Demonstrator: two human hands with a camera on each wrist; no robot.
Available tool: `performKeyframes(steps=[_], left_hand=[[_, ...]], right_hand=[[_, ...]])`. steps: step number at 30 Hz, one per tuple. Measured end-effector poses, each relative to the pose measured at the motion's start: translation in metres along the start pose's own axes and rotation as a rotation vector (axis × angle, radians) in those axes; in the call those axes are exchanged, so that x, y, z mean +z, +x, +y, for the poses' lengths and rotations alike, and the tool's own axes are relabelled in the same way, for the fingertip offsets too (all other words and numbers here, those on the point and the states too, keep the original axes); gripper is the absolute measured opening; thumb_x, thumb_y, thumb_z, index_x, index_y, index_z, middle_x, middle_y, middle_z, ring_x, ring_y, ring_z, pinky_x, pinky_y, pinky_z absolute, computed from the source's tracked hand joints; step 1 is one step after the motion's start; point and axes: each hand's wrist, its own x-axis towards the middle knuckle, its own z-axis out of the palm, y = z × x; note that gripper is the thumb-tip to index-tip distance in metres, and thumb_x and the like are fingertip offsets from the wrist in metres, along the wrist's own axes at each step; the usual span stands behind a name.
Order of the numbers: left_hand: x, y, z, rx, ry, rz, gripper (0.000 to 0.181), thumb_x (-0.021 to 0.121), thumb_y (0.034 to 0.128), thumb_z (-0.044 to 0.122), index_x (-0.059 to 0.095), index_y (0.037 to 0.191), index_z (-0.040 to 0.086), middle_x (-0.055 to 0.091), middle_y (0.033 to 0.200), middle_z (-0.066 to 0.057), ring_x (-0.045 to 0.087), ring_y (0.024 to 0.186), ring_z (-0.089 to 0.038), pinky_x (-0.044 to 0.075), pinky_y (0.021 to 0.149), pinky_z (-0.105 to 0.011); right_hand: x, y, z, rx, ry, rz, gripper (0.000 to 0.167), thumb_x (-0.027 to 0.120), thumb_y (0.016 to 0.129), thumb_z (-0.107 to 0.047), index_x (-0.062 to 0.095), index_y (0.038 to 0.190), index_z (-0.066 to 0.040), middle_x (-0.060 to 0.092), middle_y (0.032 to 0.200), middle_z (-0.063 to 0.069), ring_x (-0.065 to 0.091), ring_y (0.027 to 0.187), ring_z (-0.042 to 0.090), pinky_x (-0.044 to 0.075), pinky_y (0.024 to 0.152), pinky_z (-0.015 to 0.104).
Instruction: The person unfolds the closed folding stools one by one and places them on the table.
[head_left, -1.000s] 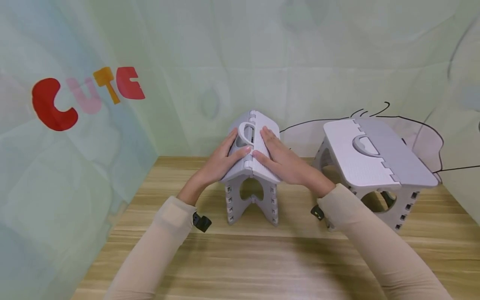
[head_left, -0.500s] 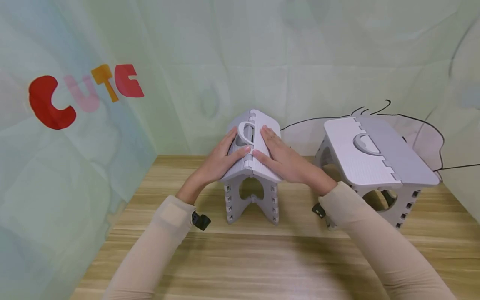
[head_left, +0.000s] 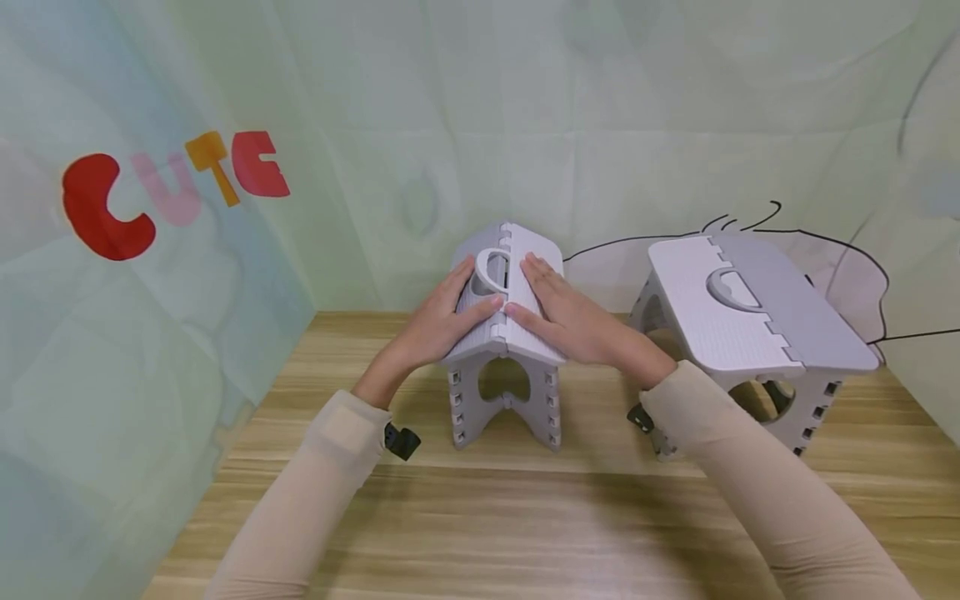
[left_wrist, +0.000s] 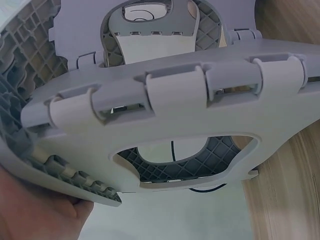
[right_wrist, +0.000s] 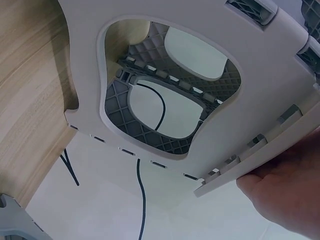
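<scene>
A grey and light-lilac plastic folding step stool [head_left: 527,346] stands half folded in the middle, its two top panels sloping like a roof on splayed legs. On the left slope rests my left hand [head_left: 431,327], fingers fairly straight, thumb near the ridge beside the carry handle [head_left: 489,268]. My right hand [head_left: 583,327] lies flat against the right slope, thumb also by the ridge. In the left wrist view the hinged leg panel [left_wrist: 185,117] fills the middle, with part of the left hand [left_wrist: 40,210] under the top's edge. The right wrist view shows the leg cutout and part of the right hand [right_wrist: 295,192].
A second folding stool [head_left: 720,325] stands unfolded at the right, its top flat, close to the right forearm. Both stools are on a wood-grain surface [head_left: 480,525]. A printed cloth backdrop [head_left: 375,125] hangs behind and to the left.
The stool's right top panel and right leg have shifted slightly to the right, spreading it a little. The right hand has moved right with it; the left hand has hardly moved.
</scene>
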Motion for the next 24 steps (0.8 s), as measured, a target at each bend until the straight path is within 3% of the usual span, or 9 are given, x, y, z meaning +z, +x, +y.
performKeyframes(steps=[24], left_hand=[[-0.0022, -0.0016, 0.0032, -0.014, 0.109, -0.001, 0.091, 0.048, 0.0954, 0.061, 0.015, 0.159, 0.005, 0.013, 0.165, -0.011, 0.012, 0.151, -0.027, 0.015, 0.120, -0.049]], right_hand=[[-0.0021, 0.0012, 0.0024, -0.015, -0.058, -0.007, 0.087, 0.032, 0.102, -0.063, 0.012, 0.158, -0.001, 0.004, 0.166, 0.013, 0.003, 0.152, 0.022, 0.011, 0.122, 0.040]])
